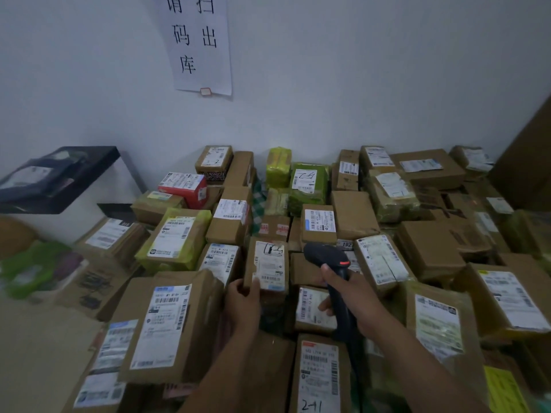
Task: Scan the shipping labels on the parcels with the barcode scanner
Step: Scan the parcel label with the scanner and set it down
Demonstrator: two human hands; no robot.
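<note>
Above the parcel heap (429,251) mid-frame, your left hand (243,299) pinches a box (267,263) upright so its label (269,271) faces the scanner (328,257) your right hand (353,296) grips.

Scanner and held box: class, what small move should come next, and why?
Probably turn the scanner slightly left onto the label of the box that the left hand tilts up; the right hand holds the scanner just right of that label, not clearly on it.
</note>
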